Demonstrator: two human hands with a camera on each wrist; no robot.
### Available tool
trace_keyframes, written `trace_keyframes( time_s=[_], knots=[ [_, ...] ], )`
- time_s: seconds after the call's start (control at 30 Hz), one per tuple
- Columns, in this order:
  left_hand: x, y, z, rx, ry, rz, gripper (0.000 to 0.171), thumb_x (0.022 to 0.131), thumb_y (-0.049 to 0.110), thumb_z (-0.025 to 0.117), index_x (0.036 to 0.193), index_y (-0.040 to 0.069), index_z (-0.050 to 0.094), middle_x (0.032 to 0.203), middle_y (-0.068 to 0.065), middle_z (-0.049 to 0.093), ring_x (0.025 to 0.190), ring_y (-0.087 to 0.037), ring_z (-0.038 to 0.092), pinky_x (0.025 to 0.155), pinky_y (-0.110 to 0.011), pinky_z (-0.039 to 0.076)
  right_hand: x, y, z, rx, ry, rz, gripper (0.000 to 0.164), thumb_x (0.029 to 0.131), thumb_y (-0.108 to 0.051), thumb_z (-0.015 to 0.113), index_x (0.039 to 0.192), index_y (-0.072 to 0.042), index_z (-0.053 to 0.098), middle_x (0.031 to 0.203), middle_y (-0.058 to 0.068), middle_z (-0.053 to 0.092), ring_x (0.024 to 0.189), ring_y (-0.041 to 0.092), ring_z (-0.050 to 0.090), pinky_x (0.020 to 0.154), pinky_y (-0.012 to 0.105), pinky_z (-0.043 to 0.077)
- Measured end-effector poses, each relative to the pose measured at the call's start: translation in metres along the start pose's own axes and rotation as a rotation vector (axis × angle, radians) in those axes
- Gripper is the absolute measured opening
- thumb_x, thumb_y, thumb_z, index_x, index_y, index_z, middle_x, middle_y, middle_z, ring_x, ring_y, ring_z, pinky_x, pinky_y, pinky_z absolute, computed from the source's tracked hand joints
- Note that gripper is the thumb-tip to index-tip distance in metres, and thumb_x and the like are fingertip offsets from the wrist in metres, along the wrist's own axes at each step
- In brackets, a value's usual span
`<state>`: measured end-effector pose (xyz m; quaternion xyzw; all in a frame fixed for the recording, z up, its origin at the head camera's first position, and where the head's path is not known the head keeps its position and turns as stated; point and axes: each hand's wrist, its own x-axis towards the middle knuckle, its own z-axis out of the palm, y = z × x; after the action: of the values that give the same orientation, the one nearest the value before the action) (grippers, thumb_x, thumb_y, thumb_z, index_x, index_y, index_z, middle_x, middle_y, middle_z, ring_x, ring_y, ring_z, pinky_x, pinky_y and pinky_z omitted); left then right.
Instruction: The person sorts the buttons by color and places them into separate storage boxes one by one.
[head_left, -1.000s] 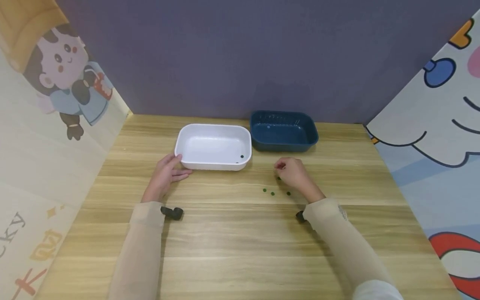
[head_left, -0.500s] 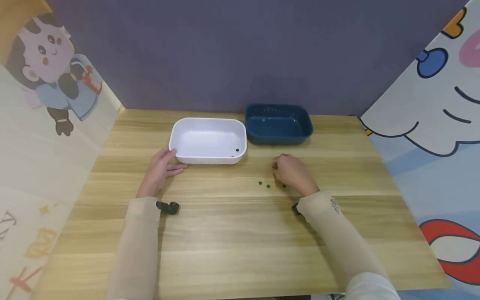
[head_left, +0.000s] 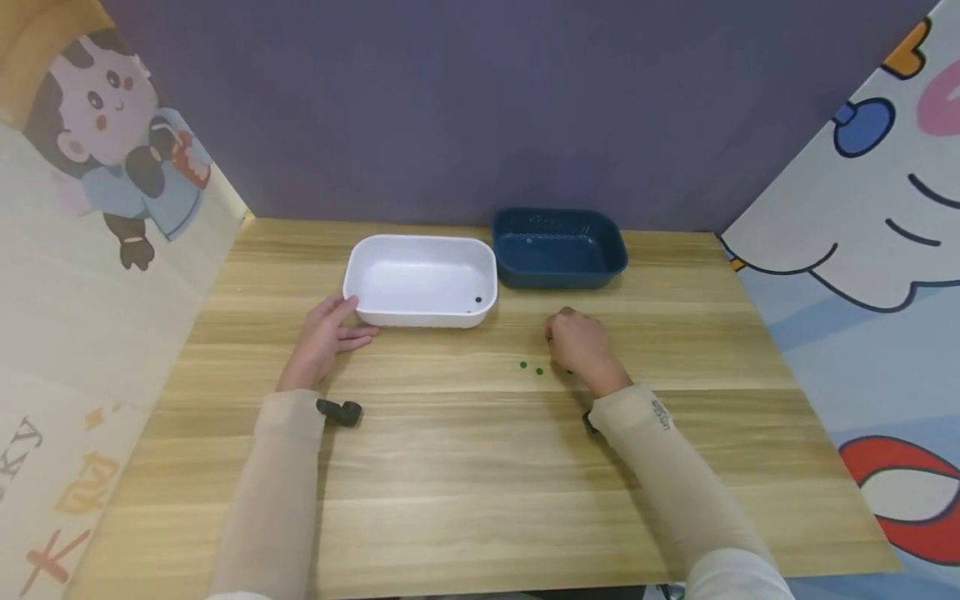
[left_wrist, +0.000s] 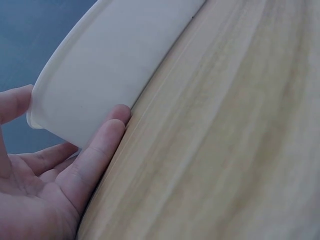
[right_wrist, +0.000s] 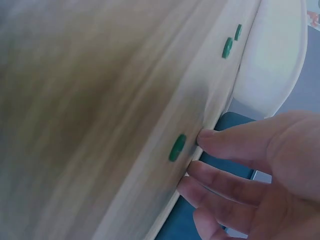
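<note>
My left hand (head_left: 315, 343) rests at the near left corner of a white rectangular bin (head_left: 431, 319). Its thumb touches the rim and its straight fingers lie along the outer wall (left_wrist: 115, 75). The right hand (head_left: 583, 343) is lowered to the table, fingers bent, right of several small green discs. In the right wrist view its thumb (right_wrist: 212, 142) and fingertips meet the tabletop beside one green disc (right_wrist: 177, 147). Whether anything is pinched there is hidden. Two more discs lie further left, one green disc (head_left: 522, 365) and another green disc (head_left: 539, 372).
Behind the right hand a dark blue bin (head_left: 558, 281) stands against the back wall, close to the white one. Inside the white bin sit a dark disc (head_left: 478, 299) and a partly hidden second one. Printed panels (head_left: 862, 250) flank the wooden table (head_left: 450, 500).
The right hand has come down a little; the disc once seen beneath its fingertips is now hidden. My left hand stays at the white bin. The head view has shifted slightly.
</note>
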<state>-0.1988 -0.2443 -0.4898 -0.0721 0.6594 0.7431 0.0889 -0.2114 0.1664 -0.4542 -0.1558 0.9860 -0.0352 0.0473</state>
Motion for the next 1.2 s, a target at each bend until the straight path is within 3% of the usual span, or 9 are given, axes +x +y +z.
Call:
trace_keyframes(
  time_s=[0.13,0.37,0.57,0.77,1.2],
  knots=[
    [0.003,0.003,0.002,0.007,-0.008,0.003,0.073,0.104,0.044,0.055,0.155,-0.002,0.029,0.149,-0.030,0.039,0.101,-0.032,0.072,0.090,-0.039,0.057,0.003,0.002,-0.002,-0.024,0.003,0.001,0.024,0.091,0.003,0.056,0.084,-0.011,0.073,0.090,0.012,0.063,0.083,0.030,0.064,0.072,0.053,0.056],
    [0.003,0.005,0.002,-0.001,-0.007,-0.015,0.071,0.105,0.042,0.054,0.155,-0.001,0.029,0.149,-0.030,0.040,0.096,-0.026,0.073,0.088,-0.037,0.058,0.004,0.001,-0.005,-0.036,-0.011,-0.009,0.027,0.089,0.006,0.055,0.074,-0.012,0.069,0.084,0.011,0.061,0.077,0.027,0.062,0.066,0.051,0.056],
    [0.005,0.005,-0.001,0.007,-0.011,0.011,0.074,0.104,0.043,0.055,0.156,-0.002,0.028,0.149,-0.031,0.038,0.095,-0.026,0.073,0.086,-0.036,0.059,0.005,-0.001,-0.004,-0.047,0.020,-0.014,0.024,0.087,0.005,0.056,0.080,-0.011,0.073,0.083,0.010,0.062,0.077,0.030,0.064,0.067,0.053,0.056],
    [0.008,0.002,-0.004,0.000,-0.035,-0.013,0.074,0.104,0.042,0.055,0.159,0.003,0.024,0.150,-0.031,0.039,0.100,-0.029,0.072,0.089,-0.038,0.058,0.003,-0.002,-0.004,-0.056,0.021,-0.015,0.022,0.091,0.002,0.059,0.091,-0.009,0.078,0.086,0.010,0.065,0.082,0.031,0.066,0.073,0.053,0.055],
    [0.003,-0.003,-0.005,0.021,-0.032,-0.026,0.073,0.105,0.041,0.054,0.158,0.001,0.023,0.148,-0.031,0.041,0.104,-0.032,0.071,0.090,-0.040,0.057,-0.002,-0.002,0.006,-0.107,0.081,-0.054,0.017,0.091,0.001,0.061,0.083,-0.009,0.073,0.077,0.010,0.063,0.074,0.031,0.065,0.061,0.051,0.054]
  ],
)
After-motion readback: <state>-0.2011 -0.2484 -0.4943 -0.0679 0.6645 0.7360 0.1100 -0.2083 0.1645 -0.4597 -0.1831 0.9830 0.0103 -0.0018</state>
